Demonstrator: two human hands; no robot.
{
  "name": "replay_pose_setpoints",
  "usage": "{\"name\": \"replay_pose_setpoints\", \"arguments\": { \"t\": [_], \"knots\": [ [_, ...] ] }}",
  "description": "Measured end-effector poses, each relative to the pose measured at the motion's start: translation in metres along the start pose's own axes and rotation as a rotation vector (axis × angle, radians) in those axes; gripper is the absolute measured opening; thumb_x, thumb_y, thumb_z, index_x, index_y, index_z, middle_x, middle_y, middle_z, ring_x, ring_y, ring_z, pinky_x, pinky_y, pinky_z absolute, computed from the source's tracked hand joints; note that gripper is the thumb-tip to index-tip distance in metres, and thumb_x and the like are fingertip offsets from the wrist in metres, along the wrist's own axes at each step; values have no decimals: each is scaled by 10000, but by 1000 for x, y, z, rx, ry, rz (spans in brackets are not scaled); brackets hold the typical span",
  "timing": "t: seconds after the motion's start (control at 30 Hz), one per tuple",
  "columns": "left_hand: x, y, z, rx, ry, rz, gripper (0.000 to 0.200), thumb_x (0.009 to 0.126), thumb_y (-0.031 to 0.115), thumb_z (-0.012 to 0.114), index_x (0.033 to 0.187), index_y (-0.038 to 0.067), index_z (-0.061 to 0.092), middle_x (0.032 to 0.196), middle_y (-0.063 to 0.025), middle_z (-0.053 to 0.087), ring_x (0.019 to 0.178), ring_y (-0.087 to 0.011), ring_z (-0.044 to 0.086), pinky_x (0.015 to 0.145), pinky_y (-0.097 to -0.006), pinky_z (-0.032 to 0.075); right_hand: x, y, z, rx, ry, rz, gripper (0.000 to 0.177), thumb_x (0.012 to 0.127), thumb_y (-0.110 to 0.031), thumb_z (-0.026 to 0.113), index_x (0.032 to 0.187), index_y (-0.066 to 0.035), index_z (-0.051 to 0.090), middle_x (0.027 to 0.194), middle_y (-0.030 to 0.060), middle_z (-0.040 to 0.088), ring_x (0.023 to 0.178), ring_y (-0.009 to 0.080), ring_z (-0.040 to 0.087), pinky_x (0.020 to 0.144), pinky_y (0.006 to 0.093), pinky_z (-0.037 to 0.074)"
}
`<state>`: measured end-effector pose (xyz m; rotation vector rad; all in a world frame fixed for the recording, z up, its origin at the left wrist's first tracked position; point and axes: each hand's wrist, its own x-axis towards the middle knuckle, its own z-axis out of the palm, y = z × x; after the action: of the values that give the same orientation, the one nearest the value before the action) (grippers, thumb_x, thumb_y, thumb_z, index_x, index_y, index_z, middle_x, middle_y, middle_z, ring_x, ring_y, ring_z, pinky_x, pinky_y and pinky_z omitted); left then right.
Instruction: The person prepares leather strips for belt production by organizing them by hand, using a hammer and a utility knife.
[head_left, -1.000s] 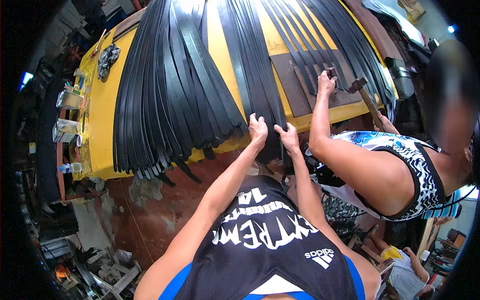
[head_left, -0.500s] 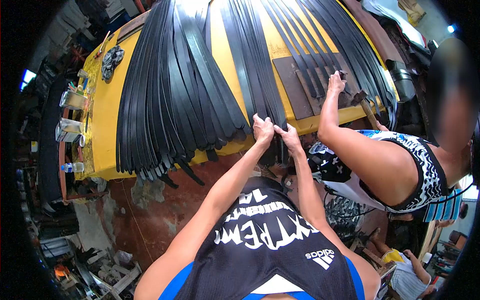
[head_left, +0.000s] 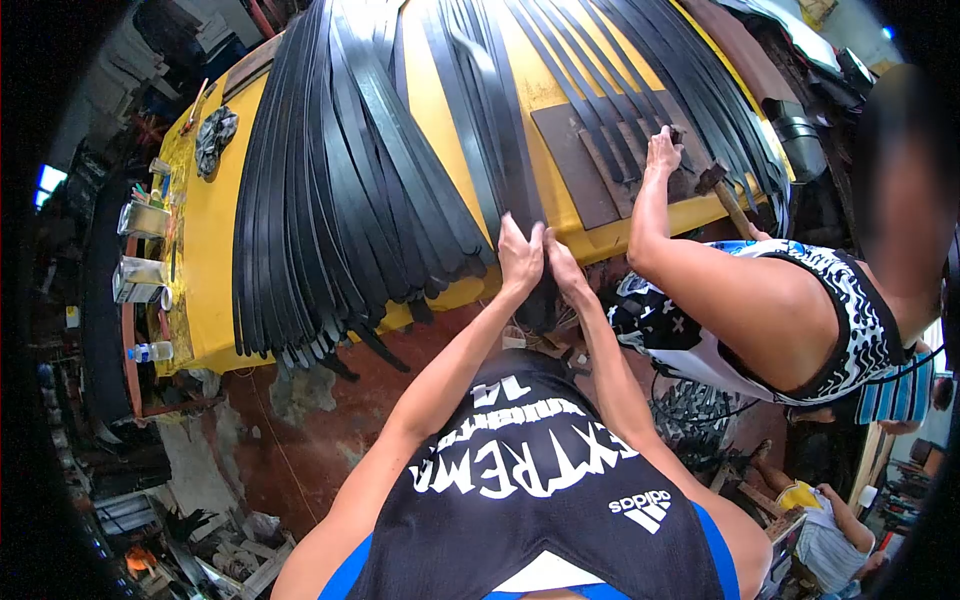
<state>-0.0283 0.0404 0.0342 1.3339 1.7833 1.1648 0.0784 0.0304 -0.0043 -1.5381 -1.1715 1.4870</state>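
A bundle of long black strips (head_left: 515,150), resembling leather belt straps, runs down the yellow table to its near edge. My left hand (head_left: 520,258) holds the left side of this bundle close to its near end. On the opposite side my right hand (head_left: 564,268) presses in, its fingers partly hidden behind the strips. Below my hands the strip ends (head_left: 538,308) hang past the edge. To the left, a wide fan of similar black strips (head_left: 350,190) covers the tabletop and droops over the front.
At right, a co-worker's hand (head_left: 663,152) grips a small dark tool over strips on a brown board (head_left: 565,160); a hammer (head_left: 728,195) is in their other hand. Containers (head_left: 140,272), a bottle (head_left: 150,352) and a crumpled dark cloth (head_left: 214,140) line the left side.
My hands have shifted slightly up and left, and their fingers are straighter along the bundle's sides. The strips between them look more closely stacked. The co-worker's raised hand moved slightly.
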Motion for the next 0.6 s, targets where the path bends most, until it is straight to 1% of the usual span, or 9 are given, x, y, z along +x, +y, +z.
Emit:
{"name": "replay_pose_setpoints", "arguments": {
  "t": [0.07, 0.1, 0.17, 0.23, 0.33, 0.43, 0.5, 0.53, 0.6],
  "knots": [
    [-17, 1, -4, 173, -92, -89, 602, 875, 340, 649, 1244, -81, 427, 1122, -304, 600, 1048, -441, 599, 893, -473, 474, -2, -2, 5, 280, 30, 95, 614, 1016, -525, 360, 1151, 29, 586, 1160, 129, 612, 1103, 195, 525, 984, 337, 391],
    [-17, -2, -6, 202, -144, -128, 636, 878, 358, 644, 1273, -80, 407, 1153, -307, 584, 1061, -442, 592, 898, -479, 474, -4, -5, 0, 257, -63, 91, 577, 1040, -461, 335, 1156, 47, 584, 1232, 131, 575, 1148, 194, 483, 1025, 330, 349],
    [-20, -5, -7, 236, -199, -166, 671, 881, 377, 639, 1302, -80, 387, 1184, -310, 568, 1074, -443, 585, 902, -484, 473, 4, 14, 3, 296, -58, 102, 602, 1034, -487, 328, 1149, 44, 588, 1222, 131, 577, 1135, 196, 488, 1018, 331, 356],
    [-26, -8, -3, 214, -114, -126, 721, 891, 399, 623, 1366, -69, 349, 1239, -305, 529, 1135, -430, 553, 932, -481, 456, 2, -1, 5, 328, -59, 100, 628, 1029, -514, 320, 1142, 41, 592, 1213, 131, 580, 1122, 197, 493, 1010, 331, 363],
    [-25, -6, -3, 305, -95, -76, 745, 898, 420, 609, 1403, -53, 333, 1267, -288, 511, 1172, -411, 523, 965, -470, 433, -11, -19, 9, 239, -5, 111, 697, 1006, -586, 308, 1142, 36, 591, 1211, 135, 578, 1119, 202, 497, 1008, 339, 370],
    [-25, 11, -9, 357, -158, -119, 755, 904, 445, 595, 1417, -43, 334, 1282, -257, 460, 1205, -418, 460, 974, -482, 415, -8, -23, 3, 235, -22, 123, 783, 966, -669, 294, 1138, 34, 593, 1202, 135, 578, 1117, 197, 489, 1012, 343, 367],
    [-29, 4, -6, 346, -106, -87, 815, 905, 477, 584, 1460, -35, 279, 1295, -251, 389, 1232, -440, 403, 982, -492, 401, -1, -23, -3, 235, -162, 264, 848, 939, -717, 276, 1124, 52, 582, 1165, 121, 580, 1072, 191, 497, 982, 342, 387],
    [-30, -7, 0, 343, -99, -84, 815, 905, 477, 584, 1460, -35, 279, 1295, -251, 389, 1232, -440, 403, 982, -492, 401, 3, -20, 0, 232, -165, 258, 848, 939, -717, 276, 1124, 52, 582, 1165, 121, 580, 1072, 191, 497, 982, 342, 387],
    [-28, -16, 8, 275, -4, -81, 829, 912, 486, 568, 1488, -5, 229, 1317, -223, 361, 1176, -419, 444, 949, -500, 418, 5, -23, 7, 31, 44, 48, 879, 927, -738, 257, 1076, 67, 575, 1075, 110, 589, 995, 186, 511, 899, 355, 434]
  ]
}}
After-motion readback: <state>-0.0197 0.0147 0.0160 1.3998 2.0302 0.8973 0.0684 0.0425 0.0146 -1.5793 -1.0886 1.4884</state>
